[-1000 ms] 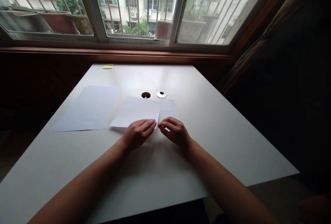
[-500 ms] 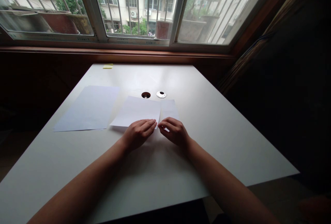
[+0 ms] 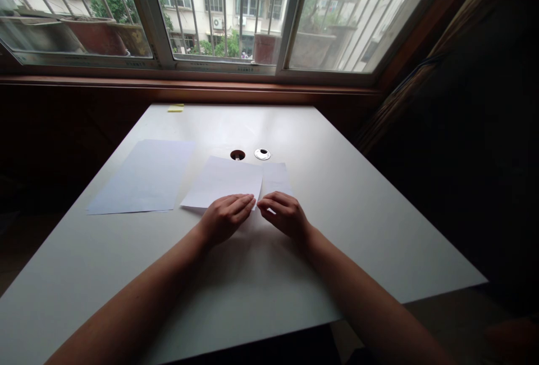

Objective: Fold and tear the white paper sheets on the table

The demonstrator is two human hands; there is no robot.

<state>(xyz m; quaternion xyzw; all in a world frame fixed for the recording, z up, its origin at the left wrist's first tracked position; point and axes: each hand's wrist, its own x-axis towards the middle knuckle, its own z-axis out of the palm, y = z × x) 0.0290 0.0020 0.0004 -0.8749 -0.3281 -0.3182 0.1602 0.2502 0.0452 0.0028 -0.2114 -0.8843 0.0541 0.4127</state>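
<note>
A white sheet of paper lies partly folded in the middle of the white table; its left flap is turned over the rest. My left hand rests on the near edge of that flap, fingers together and pressing flat. My right hand sits just to the right, fingers curled, its fingertips pinching the paper's near edge at the fold. The two hands almost touch.
A second flat white sheet lies to the left. Behind the folded paper are a round cable hole and its silver cap. A small yellow note lies at the far edge. A barred window stands beyond.
</note>
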